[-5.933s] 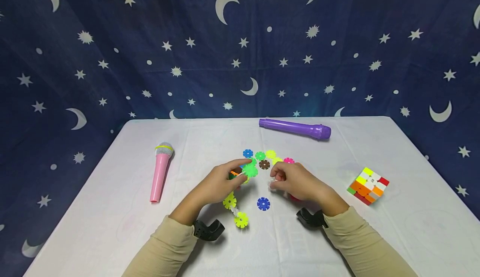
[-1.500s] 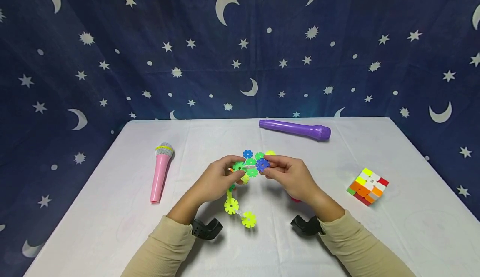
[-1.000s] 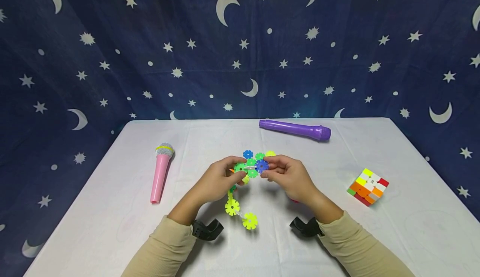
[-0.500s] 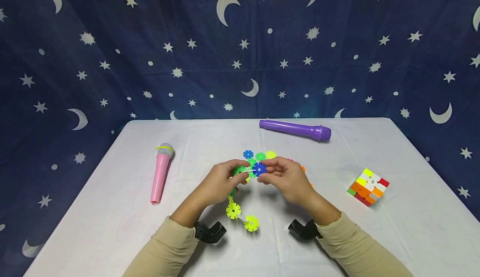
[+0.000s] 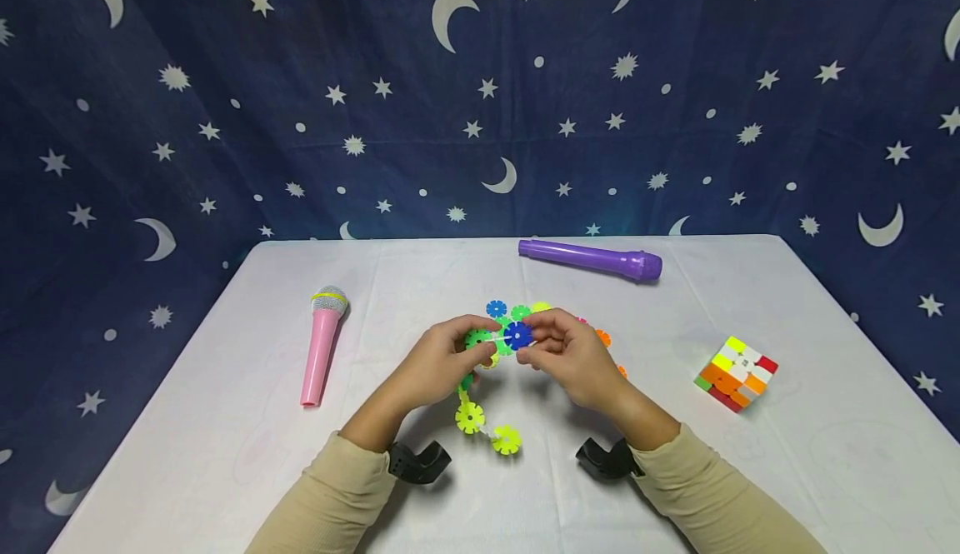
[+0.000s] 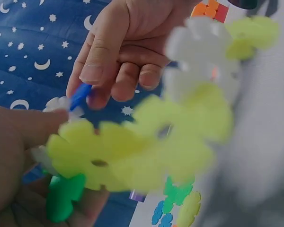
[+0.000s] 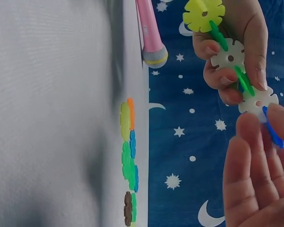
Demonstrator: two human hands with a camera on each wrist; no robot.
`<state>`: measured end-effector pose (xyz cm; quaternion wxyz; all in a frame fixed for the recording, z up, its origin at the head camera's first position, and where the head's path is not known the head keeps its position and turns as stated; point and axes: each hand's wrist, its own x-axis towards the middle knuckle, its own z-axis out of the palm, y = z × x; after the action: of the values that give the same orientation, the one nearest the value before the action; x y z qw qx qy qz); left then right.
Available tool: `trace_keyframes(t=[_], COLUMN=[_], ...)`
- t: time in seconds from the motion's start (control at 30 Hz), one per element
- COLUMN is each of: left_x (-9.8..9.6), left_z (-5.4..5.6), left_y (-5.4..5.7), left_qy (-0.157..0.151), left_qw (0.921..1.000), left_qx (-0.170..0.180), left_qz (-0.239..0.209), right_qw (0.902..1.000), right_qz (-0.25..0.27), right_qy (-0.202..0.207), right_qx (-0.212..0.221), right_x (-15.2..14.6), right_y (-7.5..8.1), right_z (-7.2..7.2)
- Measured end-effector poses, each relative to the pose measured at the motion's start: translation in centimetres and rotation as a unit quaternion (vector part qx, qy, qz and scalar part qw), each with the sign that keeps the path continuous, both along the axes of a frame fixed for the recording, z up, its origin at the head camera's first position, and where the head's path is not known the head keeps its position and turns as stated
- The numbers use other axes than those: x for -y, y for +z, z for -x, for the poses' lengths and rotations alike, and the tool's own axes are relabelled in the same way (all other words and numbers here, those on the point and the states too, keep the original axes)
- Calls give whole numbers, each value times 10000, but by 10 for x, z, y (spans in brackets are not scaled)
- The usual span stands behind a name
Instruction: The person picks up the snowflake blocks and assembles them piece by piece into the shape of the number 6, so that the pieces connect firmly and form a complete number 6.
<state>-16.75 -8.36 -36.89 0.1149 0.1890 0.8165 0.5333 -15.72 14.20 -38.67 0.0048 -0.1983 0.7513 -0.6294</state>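
My left hand (image 5: 438, 366) pinches a chain of notched plastic discs near its upper end. Its yellow discs (image 5: 469, 417) hang below the fingers, with white and green discs between them in the wrist views. Between thumb and fingertips my right hand (image 5: 577, 362) holds a dark blue disc (image 5: 517, 336). In the right wrist view, this blue disc (image 7: 273, 130) meets the edge of a white disc (image 7: 258, 100) at the chain's end; whether their notches are fully engaged cannot be seen. Part of the chain is hidden behind the left fingers.
Loose discs, including a lighter blue disc (image 5: 496, 309) and an orange disc (image 5: 603, 337), lie behind the hands. A pink toy microphone (image 5: 321, 354) lies left, a purple microphone (image 5: 588, 259) at the back, and a puzzle cube (image 5: 737, 373) right.
The dark blue disc, on the table in the oldest frame, is now in my right hand against the chain. Lately it has shifted slightly left, and the dangling yellow discs have swung right.
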Motion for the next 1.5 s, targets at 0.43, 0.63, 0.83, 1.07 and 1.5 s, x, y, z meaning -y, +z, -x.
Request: trace_keyframes(t=[0.43, 0.63, 0.83, 1.07, 1.5], left_x=[-1, 0, 2, 4, 9], left_z=[6, 6, 7, 8, 9], left_y=[2, 0, -2, -1, 1], left_qy=[1746, 1313, 1195, 1132, 1164], left_qw=[9744, 9867, 9904, 9873, 9851], left_qx=[-230, -361, -565, -342, -282], left_qz=[-1398, -890, -396, -1061, -1234], right_qw=[9946, 9977, 9981, 9966, 9838], right_qz=[-649, -393, -478, -654, -1662], right_qy=[560, 297, 186, 334, -672], right_qx=[591, 466, 348, 382, 48], right_x=[-7, -7, -11, -14, -49], right_y=[-2, -1, -1, -2, 7], right_z=[3, 5, 8, 10, 27])
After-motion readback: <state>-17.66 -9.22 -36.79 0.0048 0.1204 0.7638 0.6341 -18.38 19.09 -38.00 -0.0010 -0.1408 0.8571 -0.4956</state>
